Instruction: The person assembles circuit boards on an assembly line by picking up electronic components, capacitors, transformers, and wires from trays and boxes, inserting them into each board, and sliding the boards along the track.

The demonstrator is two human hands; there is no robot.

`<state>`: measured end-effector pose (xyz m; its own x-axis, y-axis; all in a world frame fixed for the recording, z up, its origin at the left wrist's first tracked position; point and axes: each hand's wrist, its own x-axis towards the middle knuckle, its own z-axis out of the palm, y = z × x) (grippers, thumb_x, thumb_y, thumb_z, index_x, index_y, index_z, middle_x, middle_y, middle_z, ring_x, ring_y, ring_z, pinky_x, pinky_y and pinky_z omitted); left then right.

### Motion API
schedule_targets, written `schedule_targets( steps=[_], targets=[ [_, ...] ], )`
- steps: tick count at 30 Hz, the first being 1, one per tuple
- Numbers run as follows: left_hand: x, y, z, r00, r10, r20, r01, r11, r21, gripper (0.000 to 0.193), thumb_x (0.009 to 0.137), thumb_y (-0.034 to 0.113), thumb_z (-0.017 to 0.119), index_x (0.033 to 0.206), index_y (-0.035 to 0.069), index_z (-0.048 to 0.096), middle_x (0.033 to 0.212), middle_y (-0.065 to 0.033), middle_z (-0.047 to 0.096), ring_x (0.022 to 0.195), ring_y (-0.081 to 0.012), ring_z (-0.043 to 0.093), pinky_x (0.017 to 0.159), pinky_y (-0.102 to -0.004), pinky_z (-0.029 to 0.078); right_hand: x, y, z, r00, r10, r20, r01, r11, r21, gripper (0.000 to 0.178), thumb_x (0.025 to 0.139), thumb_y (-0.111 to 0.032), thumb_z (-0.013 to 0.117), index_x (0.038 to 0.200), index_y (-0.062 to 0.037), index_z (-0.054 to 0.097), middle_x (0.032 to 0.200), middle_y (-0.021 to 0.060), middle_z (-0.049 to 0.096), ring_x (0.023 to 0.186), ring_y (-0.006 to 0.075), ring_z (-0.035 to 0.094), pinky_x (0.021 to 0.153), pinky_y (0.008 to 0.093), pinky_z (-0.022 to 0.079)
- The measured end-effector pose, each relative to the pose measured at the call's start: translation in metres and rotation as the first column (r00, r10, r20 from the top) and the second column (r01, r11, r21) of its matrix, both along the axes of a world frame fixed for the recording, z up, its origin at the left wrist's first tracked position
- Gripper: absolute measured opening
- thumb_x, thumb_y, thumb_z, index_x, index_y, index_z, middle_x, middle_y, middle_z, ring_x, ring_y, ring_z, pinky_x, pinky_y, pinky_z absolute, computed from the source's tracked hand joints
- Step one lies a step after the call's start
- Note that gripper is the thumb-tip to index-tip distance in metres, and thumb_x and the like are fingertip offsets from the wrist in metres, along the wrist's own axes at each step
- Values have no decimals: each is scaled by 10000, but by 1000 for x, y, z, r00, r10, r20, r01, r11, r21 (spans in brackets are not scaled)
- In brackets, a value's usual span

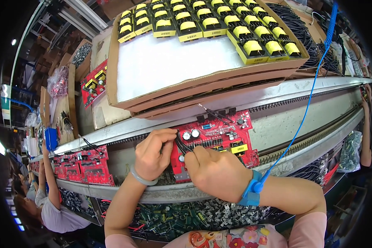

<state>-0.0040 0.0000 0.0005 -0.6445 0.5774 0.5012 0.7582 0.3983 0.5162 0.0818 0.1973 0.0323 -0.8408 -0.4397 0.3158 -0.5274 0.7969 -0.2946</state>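
Note:
A red circuit board (249, 133) lies across the conveyor rails in front of me, carrying capacitors, a yellow-and-black transformer (239, 148) and other parts. Over its left portion, my left hand (153, 149) pinches the end of a bundle of black wires (182, 143). My right hand (217, 168) is closed around the same wires just to the right, its curled fingers hiding part of them and of the board. Another dark lead (215, 114) with bare tips sticks up at the board's far edge. A blue wrist strap (252, 189) circles my right wrist.
A cardboard tray (161, 91) of yellow-and-black transformers stands beyond the rail. The strap's blue cord (304, 120) rises at the right. More red boards (76, 168) sit leftward on the line. Loose components (219, 213) fill the near trough. Other people work at far left; another hand is at far right.

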Motion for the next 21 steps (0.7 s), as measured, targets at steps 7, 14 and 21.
schedule_targets(
  steps=[7,14,21],
  targets=[
    [2,-2,3,1000,3,-1,-3,996,-84,199,812,-142,708,966,-32,645,1030,-196,750,894,-335,743,779,-363,593,2,2,-2,1000,-1,0,1,998,-70,144,813,-81,652,839,-68,511,764,60,510,638,185,645,490,314,546],
    [-4,0,2,999,-18,-42,13,994,-111,197,756,-121,712,915,-11,670,973,-140,750,836,-336,682,747,-407,557,9,-2,9,998,46,-35,-49,994,-94,159,788,-152,670,843,-80,540,771,44,486,719,181,641,555,311,524],
    [-3,-8,-2,1000,-14,19,16,992,-127,288,775,-123,611,1024,9,671,1055,-116,751,882,-346,631,839,-437,520,13,-42,-17,938,314,-149,-305,949,82,182,826,-214,626,915,-59,655,888,73,622,992,252,627,984,422,458]
  ],
)
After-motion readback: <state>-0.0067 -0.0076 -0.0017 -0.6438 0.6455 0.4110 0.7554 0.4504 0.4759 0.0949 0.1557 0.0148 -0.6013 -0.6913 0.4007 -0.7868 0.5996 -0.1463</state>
